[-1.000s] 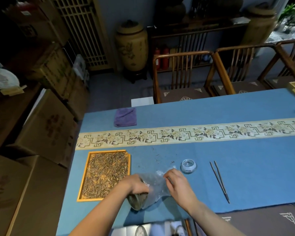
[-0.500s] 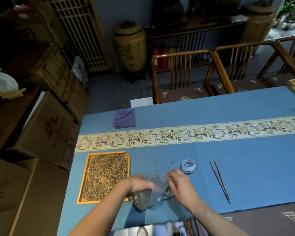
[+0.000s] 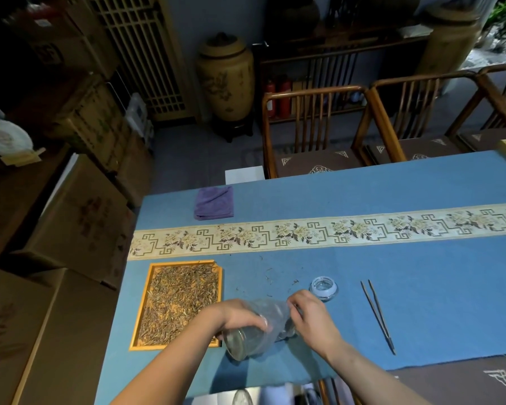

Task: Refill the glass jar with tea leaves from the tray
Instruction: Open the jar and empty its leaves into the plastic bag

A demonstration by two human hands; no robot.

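Note:
A clear glass jar (image 3: 246,340) lies tipped on its side just above the blue cloth, its round base towards me. My left hand (image 3: 240,315) grips it from above. A crumpled clear plastic bag (image 3: 272,309) covers the jar's far end, and my right hand (image 3: 310,317) pinches that plastic. A yellow-rimmed wooden tray (image 3: 220,285) full of dry tea leaves sits on the table just left of my left hand. The jar's small glass lid (image 3: 323,287) rests on the cloth beyond my right hand.
Long metal tweezers (image 3: 377,314) lie to the right of the lid. A few stray leaves (image 3: 268,276) dot the cloth. A folded purple cloth (image 3: 214,203) sits at the far left beyond the patterned runner (image 3: 333,230). Wooden chairs (image 3: 313,133) line the far side, cardboard boxes (image 3: 79,217) the left.
The jar looked dark with tea leaves a second ago and now looks clear. Both hands have stayed on the jar and the plastic, shifting only slightly.

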